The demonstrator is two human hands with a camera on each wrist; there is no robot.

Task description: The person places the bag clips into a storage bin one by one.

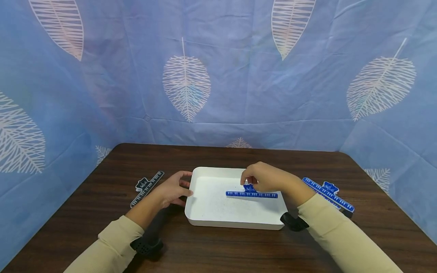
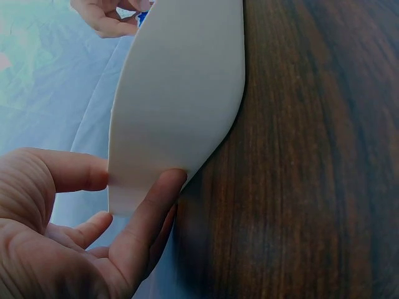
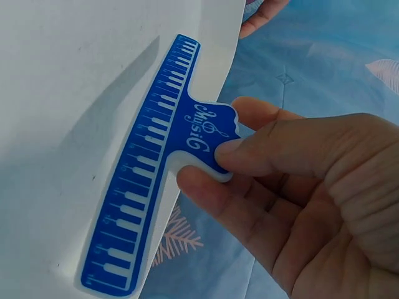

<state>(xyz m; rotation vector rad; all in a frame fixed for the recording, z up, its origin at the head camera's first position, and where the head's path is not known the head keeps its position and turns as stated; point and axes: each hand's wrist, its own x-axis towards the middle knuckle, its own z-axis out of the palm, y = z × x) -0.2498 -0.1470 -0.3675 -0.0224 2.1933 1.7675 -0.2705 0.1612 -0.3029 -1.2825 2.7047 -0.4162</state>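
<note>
My right hand (image 1: 264, 177) pinches a blue sheet-music clip (image 3: 146, 162) by its shaped tab, marked "Music". Piano keys are printed along the clip's long bar, which is over the inside of a white rectangular tray (image 1: 218, 212). In the right wrist view the thumb (image 3: 255, 149) lies on the tab's face, and the bar casts a shadow on the tray. My left hand (image 1: 175, 189) is at the tray's left end, its fingers spread. Seen from the left wrist, those fingertips touch the tray's outer wall (image 2: 181, 81) and rim without curling round it.
Left of the tray, a black piano-key clip (image 1: 146, 189) lies on the dark wooden table (image 1: 205, 250), beside my left forearm. On the right, blue piano-key clip bars (image 1: 327, 193) lie close together beyond my right wrist. A blue leaf-patterned cloth (image 1: 232, 76) hangs behind the table.
</note>
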